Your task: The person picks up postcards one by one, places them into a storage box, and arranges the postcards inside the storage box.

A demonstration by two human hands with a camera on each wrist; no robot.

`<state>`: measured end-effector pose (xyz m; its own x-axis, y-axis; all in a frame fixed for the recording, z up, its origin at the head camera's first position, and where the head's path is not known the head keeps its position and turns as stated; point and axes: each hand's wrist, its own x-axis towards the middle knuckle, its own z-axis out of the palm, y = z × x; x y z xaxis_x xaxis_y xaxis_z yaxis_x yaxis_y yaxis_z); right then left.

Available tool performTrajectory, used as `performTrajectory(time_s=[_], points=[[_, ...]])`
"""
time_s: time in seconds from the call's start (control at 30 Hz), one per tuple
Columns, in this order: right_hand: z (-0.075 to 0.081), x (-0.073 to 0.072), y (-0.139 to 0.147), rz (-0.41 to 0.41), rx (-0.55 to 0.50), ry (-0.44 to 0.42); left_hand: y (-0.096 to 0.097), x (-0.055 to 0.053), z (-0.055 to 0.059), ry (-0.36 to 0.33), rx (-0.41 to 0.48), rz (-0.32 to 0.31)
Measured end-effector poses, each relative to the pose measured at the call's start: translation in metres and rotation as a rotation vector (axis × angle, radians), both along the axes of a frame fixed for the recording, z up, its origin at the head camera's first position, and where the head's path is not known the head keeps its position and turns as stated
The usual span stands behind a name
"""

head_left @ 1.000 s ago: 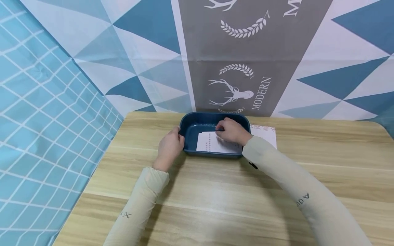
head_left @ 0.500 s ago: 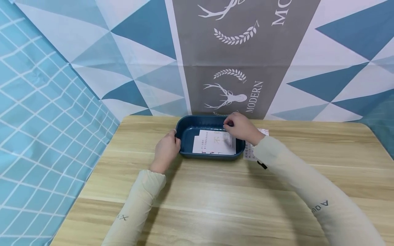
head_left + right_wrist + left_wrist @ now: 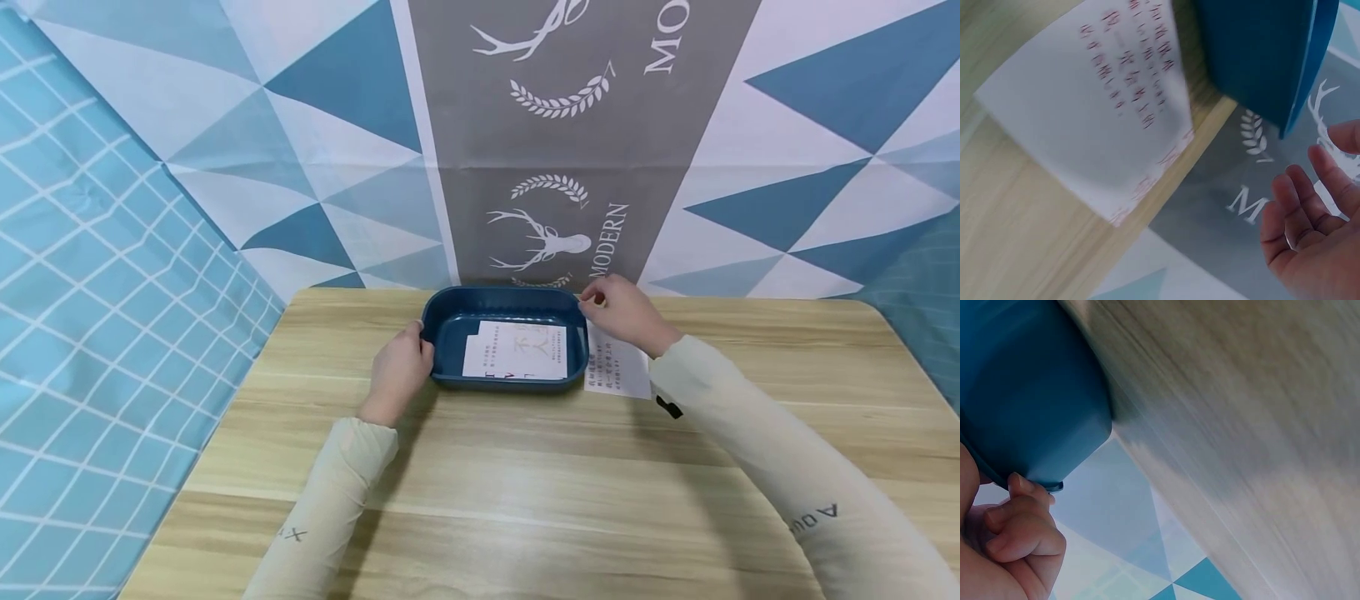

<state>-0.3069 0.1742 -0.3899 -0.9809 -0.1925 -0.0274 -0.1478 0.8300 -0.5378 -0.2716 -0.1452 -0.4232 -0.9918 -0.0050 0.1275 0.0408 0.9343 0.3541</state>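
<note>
A dark blue rectangular tray (image 3: 450, 329) with raised walls stands at the back of the table. Its left rim is in the grip of my left hand (image 3: 397, 371); in the left wrist view, curled fingers (image 3: 1029, 537) hold the rim. White printed cards (image 3: 517, 350) overlap on the tray floor. My right hand (image 3: 628, 315) is at the tray's right end. In the right wrist view, its loosely bent fingers (image 3: 1300, 212) hold nothing and look apart from the tray. Beneath that hand, a white card (image 3: 618, 367) with reddish writing lies on the table beside the tray.
The wooden table (image 3: 480, 483) ends just behind the tray, against a patterned cloth backdrop (image 3: 525, 133). A blue gridded cloth (image 3: 90, 317) hangs along the left. A small black object (image 3: 668, 407) shows under the right sleeve.
My right hand has moved from over the cards inside the tray to its right rim, uncovering them and the card beside it. My left hand keeps its hold. The head view has shifted slightly.
</note>
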Motion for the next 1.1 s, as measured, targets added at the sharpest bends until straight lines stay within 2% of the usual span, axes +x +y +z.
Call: performTrajectory(time_s=[0.33,0.67,0.83,1.1], points=[[-0.012,0.004,0.027,-0.029,0.000,-0.009,-0.002,-0.001,-0.002,0.009,-0.011,-0.006],[-0.027,0.012,0.053,-0.138,0.018,-0.084,-0.001,-0.001,-0.001,0.008,-0.015,-0.003],[-0.032,0.015,0.062,-0.150,0.022,-0.115,-0.001,-0.001,-0.001,0.017,-0.016,-0.006],[-0.043,0.016,0.066,-0.172,0.062,-0.147,-0.001,-0.001,-0.001,-0.013,-0.010,0.002]])
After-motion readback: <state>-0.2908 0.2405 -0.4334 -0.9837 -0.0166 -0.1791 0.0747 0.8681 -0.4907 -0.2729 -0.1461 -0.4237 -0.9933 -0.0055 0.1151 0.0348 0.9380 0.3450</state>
